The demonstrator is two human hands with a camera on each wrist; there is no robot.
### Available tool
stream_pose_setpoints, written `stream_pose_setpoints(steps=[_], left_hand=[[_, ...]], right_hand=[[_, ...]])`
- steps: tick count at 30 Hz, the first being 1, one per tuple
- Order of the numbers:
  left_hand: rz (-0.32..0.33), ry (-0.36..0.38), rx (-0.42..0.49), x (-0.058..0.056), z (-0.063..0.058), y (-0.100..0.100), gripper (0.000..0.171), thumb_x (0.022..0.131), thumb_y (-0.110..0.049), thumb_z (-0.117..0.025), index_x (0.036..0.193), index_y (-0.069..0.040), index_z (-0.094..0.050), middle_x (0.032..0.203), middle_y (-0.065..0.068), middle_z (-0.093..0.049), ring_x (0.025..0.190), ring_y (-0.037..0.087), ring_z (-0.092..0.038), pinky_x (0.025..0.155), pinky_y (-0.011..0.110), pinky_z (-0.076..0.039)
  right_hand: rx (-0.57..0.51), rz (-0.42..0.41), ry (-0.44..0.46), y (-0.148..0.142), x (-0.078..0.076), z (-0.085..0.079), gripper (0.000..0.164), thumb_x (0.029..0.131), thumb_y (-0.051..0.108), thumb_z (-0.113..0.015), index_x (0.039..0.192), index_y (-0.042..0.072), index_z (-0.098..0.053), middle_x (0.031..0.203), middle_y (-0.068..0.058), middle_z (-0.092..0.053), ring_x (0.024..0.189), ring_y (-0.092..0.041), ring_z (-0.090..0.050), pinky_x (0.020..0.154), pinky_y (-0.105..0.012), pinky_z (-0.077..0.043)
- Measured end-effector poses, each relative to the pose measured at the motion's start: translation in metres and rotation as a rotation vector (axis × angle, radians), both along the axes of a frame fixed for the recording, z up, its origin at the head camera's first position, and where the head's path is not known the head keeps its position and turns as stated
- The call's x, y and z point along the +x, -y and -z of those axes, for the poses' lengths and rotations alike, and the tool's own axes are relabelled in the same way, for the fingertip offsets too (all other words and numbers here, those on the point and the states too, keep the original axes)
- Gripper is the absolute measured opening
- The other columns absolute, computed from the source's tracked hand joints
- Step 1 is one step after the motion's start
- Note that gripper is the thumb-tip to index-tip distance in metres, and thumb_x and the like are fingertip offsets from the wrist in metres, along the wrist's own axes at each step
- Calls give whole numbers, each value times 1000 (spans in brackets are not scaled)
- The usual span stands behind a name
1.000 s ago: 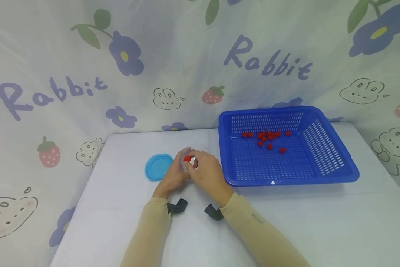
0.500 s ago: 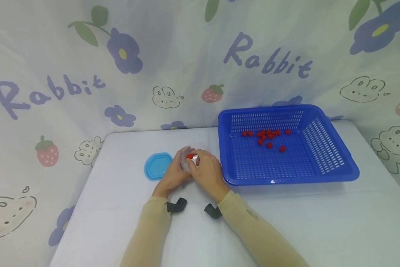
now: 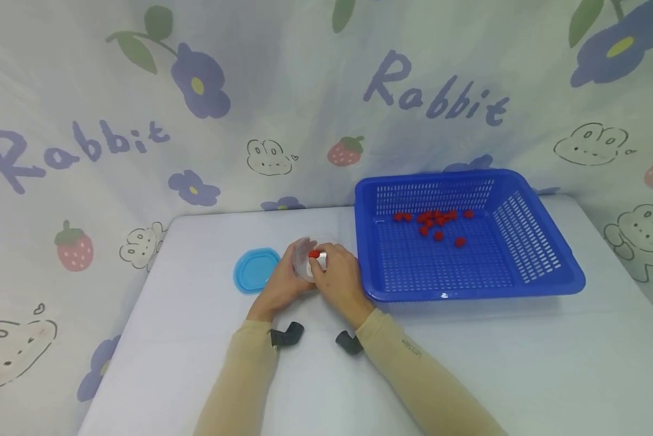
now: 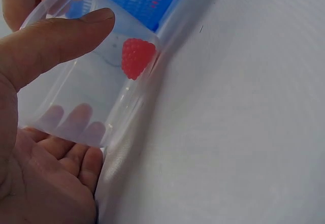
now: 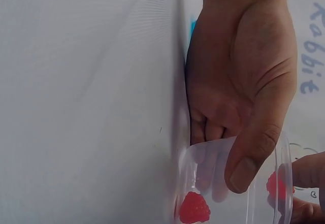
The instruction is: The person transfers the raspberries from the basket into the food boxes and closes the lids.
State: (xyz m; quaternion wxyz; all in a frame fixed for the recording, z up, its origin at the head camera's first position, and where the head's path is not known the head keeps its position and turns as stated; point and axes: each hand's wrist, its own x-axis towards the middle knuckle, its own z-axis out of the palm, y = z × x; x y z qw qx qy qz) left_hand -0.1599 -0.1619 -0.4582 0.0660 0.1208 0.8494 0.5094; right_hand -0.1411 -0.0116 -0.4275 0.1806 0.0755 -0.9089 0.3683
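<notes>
Mid-frame in the head view, the right hand's (image 3: 338, 275) grip pinches a berry (image 3: 314, 254) at the mouth of the cup (image 4: 99, 92); the left hand (image 3: 284, 281) holds the cup's side. Another berry (image 4: 137, 58) lies inside.

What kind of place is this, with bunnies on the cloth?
Probably a small indoor tabletop set up for a hands-on activity, though I can't tell the building. A white table stands before a rabbit-print cloth, and a blue basket holds red berries.
</notes>
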Motion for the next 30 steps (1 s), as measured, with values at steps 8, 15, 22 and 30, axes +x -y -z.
stream_pose_setpoints(steps=[8, 15, 22, 30], left_hand=[[1, 1, 4, -1, 1, 2, 94, 66, -27, -83, 142, -27, -28, 140, -5, -41, 129, 19, -36, 102, 51, -33], [10, 4, 5, 1, -5, -2, 94, 67, -20, -83, 143, -21, -28, 140, -1, -43, 130, 20, -35, 103, 50, -32], [2, 13, -1, -1, -6, -3, 94, 67, -11, -81, 143, -15, -28, 141, 5, -41, 131, 26, -34, 104, 51, -31], [8, 6, 7, -2, -1, 0, 92, 66, -9, -77, 143, -23, -28, 140, -3, -43, 130, 17, -36, 106, 45, -29]], right_hand=[[21, -10, 21, 0, 0, -1, 24, 84, 24, -64, 98, 5, -67, 73, -3, -60, 61, -13, -51, 53, -24, -42], [8, -1, -40, -1, -1, -1, 29, 80, 22, -69, 103, 4, -66, 70, -2, -58, 62, -15, -54, 58, -30, -46], [16, -15, -52, -2, -1, -1, 29, 80, 24, -67, 102, 5, -66, 67, 1, -53, 59, -13, -50, 55, -28, -43], [63, -28, -24, 0, 4, -6, 28, 81, 26, -67, 102, 6, -66, 72, -1, -56, 65, -14, -53, 60, -29, -46]])
